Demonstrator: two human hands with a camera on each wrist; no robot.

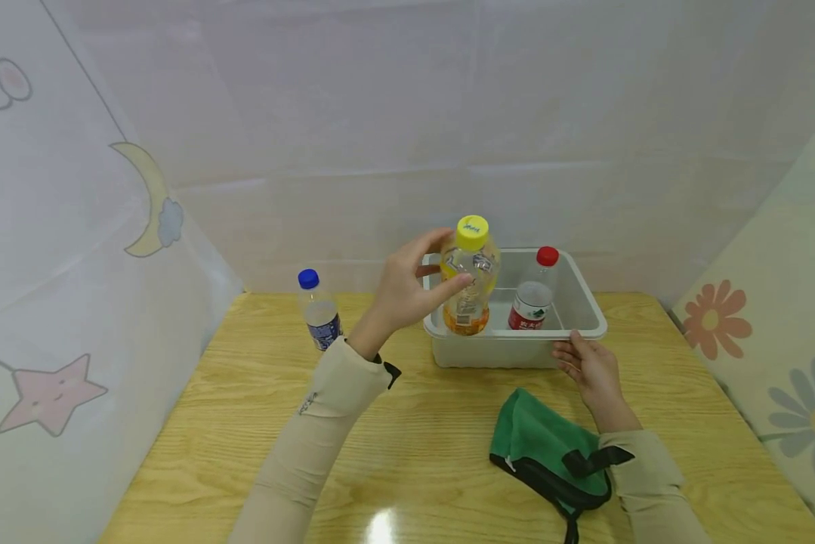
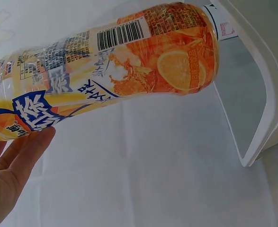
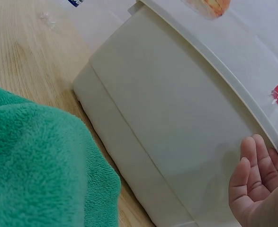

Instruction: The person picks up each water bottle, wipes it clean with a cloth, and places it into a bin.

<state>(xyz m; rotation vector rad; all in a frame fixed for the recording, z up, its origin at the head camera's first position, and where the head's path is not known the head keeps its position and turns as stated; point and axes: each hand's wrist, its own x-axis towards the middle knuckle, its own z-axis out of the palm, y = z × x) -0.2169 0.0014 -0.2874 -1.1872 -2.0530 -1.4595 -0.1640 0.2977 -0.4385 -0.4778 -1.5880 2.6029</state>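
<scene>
My left hand (image 1: 407,287) grips a plastic drink bottle (image 1: 467,306) with a yellow cap and an orange-and-yellow label. It is held up over the front left part of a white plastic bin (image 1: 495,352). The left wrist view shows its printed label, a barcode and an orange slice on it, with fingertips against its side. At the bin's front right corner, my right hand (image 1: 594,374) pinches the rim, thumb on top and fingers beneath. Inside the bin leans a clear bottle (image 1: 532,302) with a red cap and a red-and-white label.
Left of the bin, a blue-capped bottle (image 1: 323,321) with a dark blue label stands on the wooden table (image 1: 230,453). In front of the bin lies a green cloth (image 1: 543,431) with black trim, close to the right wrist. Pale printed sheets (image 1: 353,151) enclose the table.
</scene>
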